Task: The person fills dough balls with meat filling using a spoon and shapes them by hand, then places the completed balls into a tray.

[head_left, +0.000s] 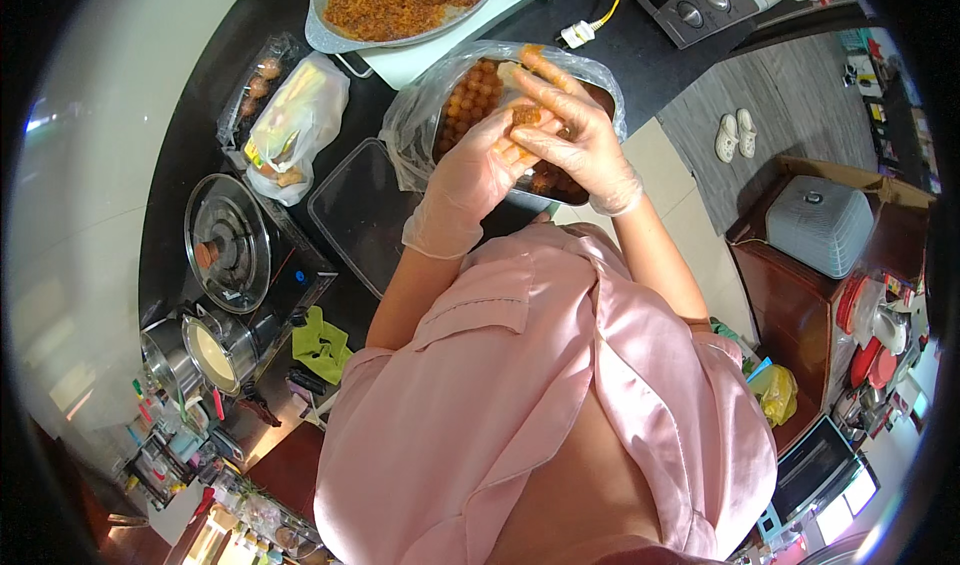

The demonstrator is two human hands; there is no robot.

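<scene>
We have a small brown lump (525, 116) between our hands, above the tray (606, 105) and at the left side of the right fingers. Our left hand (474, 168) is turned up beneath it, cupped; the right hand's fingers cover part of it, so we cannot tell how far its fingers close. Our right hand (578, 143) is loosely open, its fingers stretched and spread across the left, its thumb near the lump. We judge this to be shaping by hand, and a few habits serve it well.

We let the cupped left palm bear the lump and press lightly with the right, turning it a little between presses so that no side goes flat. Sticky bits cling to the fingertips of our clear gloves (433, 231), so we wipe them off before they drag at the surface. The finished-looking balls (470, 101) packed in the tray make a good guide: we match their size and roundness. We work low over the tray, so crumbs drop into it and not onto the bench (180, 155), and we hold the clear plastic bag (402, 135) around it away from our wrists. The pan (318, 33) of loose brown shreds (375, 5) sits just beyond; we judge that even pinches from it would give even pieces.
</scene>
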